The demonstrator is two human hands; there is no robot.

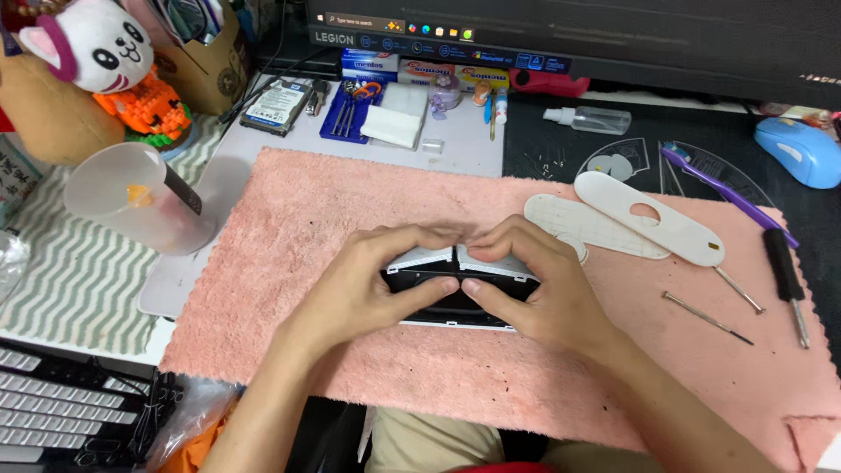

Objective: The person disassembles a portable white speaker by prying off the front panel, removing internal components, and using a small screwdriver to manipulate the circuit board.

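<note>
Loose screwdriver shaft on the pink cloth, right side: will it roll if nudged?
Probably not far: the thin metal shaft lies on the fuzzy pink cloth, whose nap should brake it. It looks stiff and light. Being slim and smooth, it may be awkward to pinch up.

One head-worn camera looks steeply down from close above the tabletop [543,149], facing forward toward the monitor [613,35] along the far edge.

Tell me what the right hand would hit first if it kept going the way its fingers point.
The right hand points left; its fingertips would probably first meet the left hand, both holding the black-and-white device.
</note>
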